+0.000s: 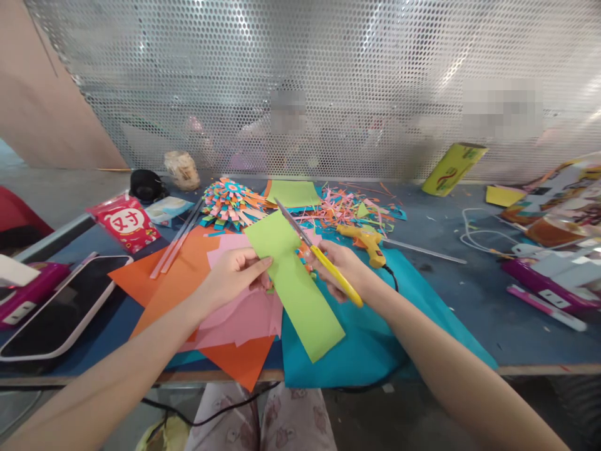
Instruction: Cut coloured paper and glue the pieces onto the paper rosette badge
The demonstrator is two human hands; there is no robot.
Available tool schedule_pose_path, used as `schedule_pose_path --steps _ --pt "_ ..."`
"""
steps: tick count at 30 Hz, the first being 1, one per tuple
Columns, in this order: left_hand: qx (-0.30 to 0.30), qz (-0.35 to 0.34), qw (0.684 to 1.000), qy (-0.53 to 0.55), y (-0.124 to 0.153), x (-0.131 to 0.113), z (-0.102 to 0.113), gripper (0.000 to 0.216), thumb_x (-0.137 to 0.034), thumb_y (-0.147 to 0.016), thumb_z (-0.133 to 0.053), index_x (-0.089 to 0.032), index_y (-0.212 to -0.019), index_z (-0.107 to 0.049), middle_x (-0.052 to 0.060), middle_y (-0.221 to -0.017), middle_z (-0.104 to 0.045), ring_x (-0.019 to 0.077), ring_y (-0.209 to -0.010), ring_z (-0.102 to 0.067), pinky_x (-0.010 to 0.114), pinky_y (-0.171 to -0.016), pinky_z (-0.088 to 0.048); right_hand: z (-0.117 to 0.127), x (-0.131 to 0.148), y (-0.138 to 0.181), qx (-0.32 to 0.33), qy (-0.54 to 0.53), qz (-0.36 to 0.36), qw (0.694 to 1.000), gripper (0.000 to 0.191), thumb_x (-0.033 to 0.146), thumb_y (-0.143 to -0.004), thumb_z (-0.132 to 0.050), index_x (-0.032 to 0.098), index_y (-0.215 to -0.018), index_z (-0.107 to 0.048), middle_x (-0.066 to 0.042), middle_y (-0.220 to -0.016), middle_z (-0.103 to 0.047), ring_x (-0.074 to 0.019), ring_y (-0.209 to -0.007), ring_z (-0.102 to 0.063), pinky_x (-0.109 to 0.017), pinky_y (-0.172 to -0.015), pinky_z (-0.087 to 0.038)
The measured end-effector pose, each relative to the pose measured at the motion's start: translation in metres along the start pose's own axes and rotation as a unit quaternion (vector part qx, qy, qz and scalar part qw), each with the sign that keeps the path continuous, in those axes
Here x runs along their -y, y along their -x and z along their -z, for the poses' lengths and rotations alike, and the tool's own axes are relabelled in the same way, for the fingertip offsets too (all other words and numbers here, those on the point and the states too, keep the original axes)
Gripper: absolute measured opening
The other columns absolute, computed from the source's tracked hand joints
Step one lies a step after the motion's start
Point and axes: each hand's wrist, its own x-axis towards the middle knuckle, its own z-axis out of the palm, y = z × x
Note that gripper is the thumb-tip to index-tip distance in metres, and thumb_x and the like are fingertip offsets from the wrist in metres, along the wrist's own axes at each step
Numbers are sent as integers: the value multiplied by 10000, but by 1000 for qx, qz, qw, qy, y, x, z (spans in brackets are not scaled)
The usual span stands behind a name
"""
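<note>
Steadying the green strip [307,313] should be the job of your left hand [239,269], which is closed in a pinch, thumb on top, on the strip's left long edge. Your right hand [340,266] has its fingers curled around the yellow handle of the scissors [335,275]. The blades slant toward the desk's back edge, along the upper right side of the strip; whether they bite the paper, you cannot tell from here. For a neat cut, hold the strip taut, set the blades square to its edge, and feed the paper with the left hand rather than twisting the right wrist. Mind that thumb's distance from the blade line.

The strip slants above the blue sheet [436,332], in the middle of the desk [469,313], its lower end toward the near edge. Corners of the blue sheet and an orange sheet [246,363] jut past that edge, so a forearm could drag them. Toward the back edge, the fringed paper flower [230,200] and the paper cuttings [347,210] crowd the blade tips. The glue gun [364,241] sits just beside your right hand. Elbow room looks wider toward the front right corner.
</note>
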Motion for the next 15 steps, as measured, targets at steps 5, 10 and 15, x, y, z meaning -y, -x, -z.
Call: schedule_pose_path --steps 5,10,15 --pt "-49 -10 999 3 -3 4 6 286 -373 -763 -586 -160 -576 -548 14 -502 -596 101 -433 -510 235 -459 -401 13 -12 -16 -74 34 -8 997 446 642 -727 -554 245 -753 -352 84 -466 -404 -117 -273 -420 -256 -286 -297" --pt "-120 -47 991 -46 -10 9 20 309 -346 -776 -570 -167 -532 -510 -3 -478 -551 92 -440 -487 233 -480 -384 30 -24 -30 -235 265 8 935 419 625 -748 -518 229 -708 -387 -54 -655 -576 -219 -602 -581 -279 -472 -321" --pt "-207 -84 974 -33 -17 15 28 308 -306 -754 -580 -188 -516 -424 -50 -427 -433 76 -412 -402 225 -441 -296 30 -23 -26 -273 310 -7 911 375 578 -790 -472 216 -868 -410 -122 -839 -640 -285 -786 -613 -301 -568 -359"
